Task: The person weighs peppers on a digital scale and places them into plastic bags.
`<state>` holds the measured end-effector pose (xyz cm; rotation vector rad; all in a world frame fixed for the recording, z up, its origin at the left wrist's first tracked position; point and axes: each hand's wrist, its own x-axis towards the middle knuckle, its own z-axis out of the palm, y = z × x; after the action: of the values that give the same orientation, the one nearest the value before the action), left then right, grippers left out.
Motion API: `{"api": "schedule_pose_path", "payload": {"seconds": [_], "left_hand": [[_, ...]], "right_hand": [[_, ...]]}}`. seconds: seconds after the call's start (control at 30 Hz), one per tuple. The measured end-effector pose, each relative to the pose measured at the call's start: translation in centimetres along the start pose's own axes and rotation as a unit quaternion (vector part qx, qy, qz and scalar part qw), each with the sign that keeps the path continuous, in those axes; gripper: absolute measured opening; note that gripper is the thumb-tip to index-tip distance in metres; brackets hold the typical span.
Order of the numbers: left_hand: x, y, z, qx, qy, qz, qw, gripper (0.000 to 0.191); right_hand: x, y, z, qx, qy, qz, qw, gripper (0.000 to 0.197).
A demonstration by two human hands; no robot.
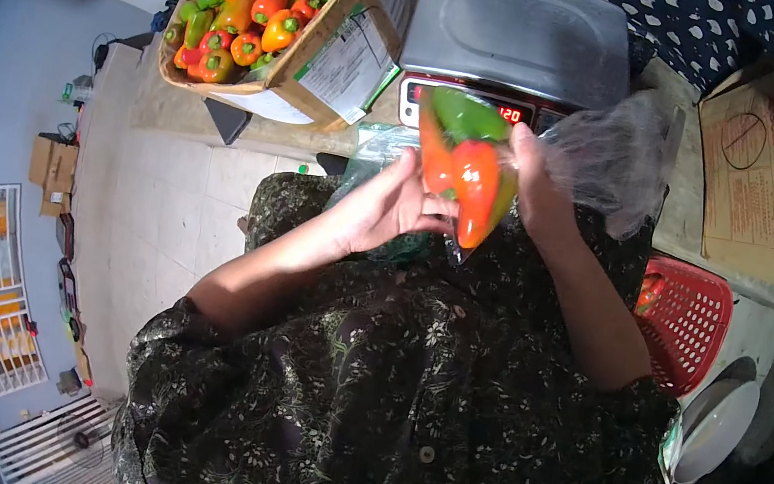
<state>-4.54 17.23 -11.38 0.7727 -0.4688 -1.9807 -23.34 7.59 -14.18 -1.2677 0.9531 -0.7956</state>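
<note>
A clear plastic bag with red, orange and green peppers point(475, 188) is held up in front of the scale's display. My left hand point(393, 205) has its fingers under and behind the filled part, its thumb raised. My right hand point(537, 182) grips the other side of the bag, and the loose crumpled plastic point(609, 159) trails off to the right. Beyond the bag stands a digital scale with a bare metal pan point(518, 35) and lit red digits, partly hidden by the peppers. A greenish plastic bag point(377, 161) lies beneath my left hand.
A cardboard box point(339, 63) heaped with peppers point(242, 6) stands left of the scale, a dark flat object point(225, 121) by its lower edge. An open carton point(755, 171), a red perforated basket point(685, 327) and a white bowl point(718, 431) are on the right.
</note>
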Motion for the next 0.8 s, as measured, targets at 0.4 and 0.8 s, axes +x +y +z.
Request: {"api": "schedule_pose_path", "payload": {"seconds": [0.4, 0.8], "left_hand": [[-0.9, 0.3, 0.6, 0.687, 0.054, 0.374, 0.620, 0.046], [-0.3, 2.1, 2.9, 0.734, -0.130, 0.312, 0.589, 0.046]], "right_hand": [[0.1, -0.1, -0.2, -0.006, 0.055, -0.022, 0.998, 0.031], [0.5, -1.7, -0.6, 0.111, -0.130, -0.079, 0.982, 0.041]]}}
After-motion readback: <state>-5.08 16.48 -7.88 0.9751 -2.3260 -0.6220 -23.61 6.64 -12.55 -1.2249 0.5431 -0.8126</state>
